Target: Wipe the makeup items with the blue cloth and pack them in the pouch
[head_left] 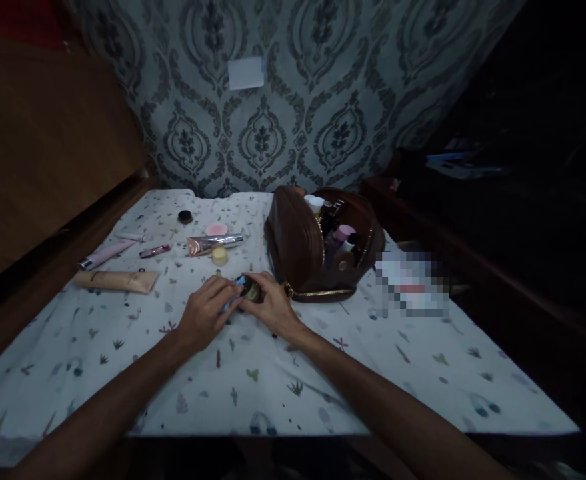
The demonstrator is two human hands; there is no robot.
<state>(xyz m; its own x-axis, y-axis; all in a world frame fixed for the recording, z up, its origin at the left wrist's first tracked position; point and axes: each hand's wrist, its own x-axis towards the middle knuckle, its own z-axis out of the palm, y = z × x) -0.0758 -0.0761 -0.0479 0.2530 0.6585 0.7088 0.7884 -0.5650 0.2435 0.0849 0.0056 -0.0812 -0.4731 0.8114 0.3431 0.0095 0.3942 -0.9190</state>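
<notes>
While the right hand (273, 308) grips a small dark jar (251, 290) by the bag (297, 245), the left hand (205, 320) pinches a blue piece (232, 298) against it, work wanting a steady hold.

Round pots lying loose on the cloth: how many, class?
3: small black pot at the back, flat pink pot right of it, pale yellow pot just nearer. The brown bag may hide more.

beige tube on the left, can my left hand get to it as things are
Probably yes: only bare cloth lies between the left hand and the tube, though that hand is busy at a jar.
</notes>
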